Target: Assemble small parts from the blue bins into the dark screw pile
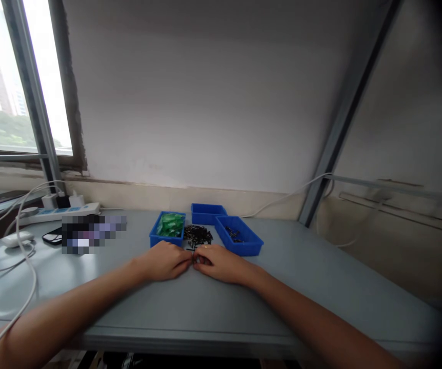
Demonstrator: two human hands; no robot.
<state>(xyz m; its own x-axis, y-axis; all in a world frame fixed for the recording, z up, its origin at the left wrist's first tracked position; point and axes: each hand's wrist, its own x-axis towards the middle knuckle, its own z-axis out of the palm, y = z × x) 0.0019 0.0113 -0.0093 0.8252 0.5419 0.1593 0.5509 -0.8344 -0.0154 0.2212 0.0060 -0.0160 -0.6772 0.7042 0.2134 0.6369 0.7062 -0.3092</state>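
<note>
My left hand and my right hand meet fingertip to fingertip above the table, just in front of a pile of small black parts. Both hands are closed in a pinch. Whatever lies between the fingers is too small and too hidden to name. A blue bin with green plastic pieces in it stands behind my left hand. Behind my right hand, a second blue bin sits at an angle, with a few small dark parts inside.
A third blue bin stands at the back by the wall. On the left lie a white power strip with plugs, a black phone and a white mouse-like device. A white cable crosses over my left forearm.
</note>
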